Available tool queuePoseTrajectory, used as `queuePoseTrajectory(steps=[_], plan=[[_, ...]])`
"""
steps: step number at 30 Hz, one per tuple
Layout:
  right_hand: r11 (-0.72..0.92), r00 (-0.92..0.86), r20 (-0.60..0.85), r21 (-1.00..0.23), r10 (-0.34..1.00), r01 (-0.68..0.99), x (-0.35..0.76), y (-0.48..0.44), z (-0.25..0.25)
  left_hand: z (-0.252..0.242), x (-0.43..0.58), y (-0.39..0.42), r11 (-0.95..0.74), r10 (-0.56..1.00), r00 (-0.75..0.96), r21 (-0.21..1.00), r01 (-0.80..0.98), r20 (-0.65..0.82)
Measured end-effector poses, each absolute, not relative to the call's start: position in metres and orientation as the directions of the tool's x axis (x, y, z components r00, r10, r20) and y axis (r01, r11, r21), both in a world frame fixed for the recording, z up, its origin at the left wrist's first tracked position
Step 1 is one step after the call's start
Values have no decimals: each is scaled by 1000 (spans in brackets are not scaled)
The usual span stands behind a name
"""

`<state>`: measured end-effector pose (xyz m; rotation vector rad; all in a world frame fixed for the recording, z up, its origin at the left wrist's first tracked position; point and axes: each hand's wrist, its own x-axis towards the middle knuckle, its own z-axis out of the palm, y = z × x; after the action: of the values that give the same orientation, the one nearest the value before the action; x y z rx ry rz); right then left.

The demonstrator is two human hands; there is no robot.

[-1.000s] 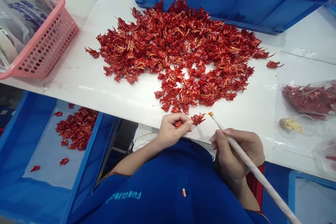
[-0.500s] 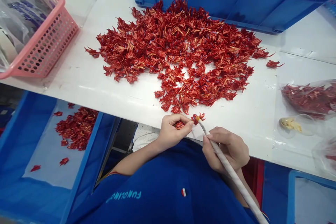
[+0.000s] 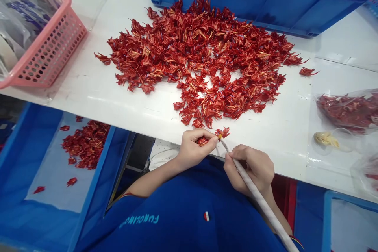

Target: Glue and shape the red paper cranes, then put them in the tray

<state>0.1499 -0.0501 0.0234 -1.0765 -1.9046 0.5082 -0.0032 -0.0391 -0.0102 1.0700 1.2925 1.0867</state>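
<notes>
In the head view, my left hand point(image 3: 196, 149) is closed on a red flower point(image 3: 223, 132), which juts out rightward from its fingertips; my right hand point(image 3: 248, 170), just apart, clamps a long paintbrush point(image 3: 267, 210), slanting up-left, its tip touching the flower, nearer that hand's side.

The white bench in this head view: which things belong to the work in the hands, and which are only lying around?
In the work:
left hand pinching a red flower piece
right hand holding a long, thin brush
heap of red flower pieces

Lying around:
pink plastic basket
blue plastic crate
clear bag of red pieces
</notes>
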Motion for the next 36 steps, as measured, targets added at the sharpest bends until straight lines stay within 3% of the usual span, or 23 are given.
queuePoseTrajectory(steps=[18, 22, 26, 36], plan=[[526, -256, 462, -696, 849, 488, 151, -56, 29, -7, -4, -38, 214, 977, -16, 976, -40, -214], [545, -204, 512, -706, 834, 452, 151, -57, 31, -6, -5, -37, 229, 973, 0, 972, -56, -230], [565, -174, 558, -673, 811, 478, 150, -56, 28, -4, -5, -36, 237, 972, 13, 969, -77, -236], [594, -298, 529, -579, 795, 559, 149, -54, 26, -5, -3, -37, 218, 976, -9, 973, -73, -219]])
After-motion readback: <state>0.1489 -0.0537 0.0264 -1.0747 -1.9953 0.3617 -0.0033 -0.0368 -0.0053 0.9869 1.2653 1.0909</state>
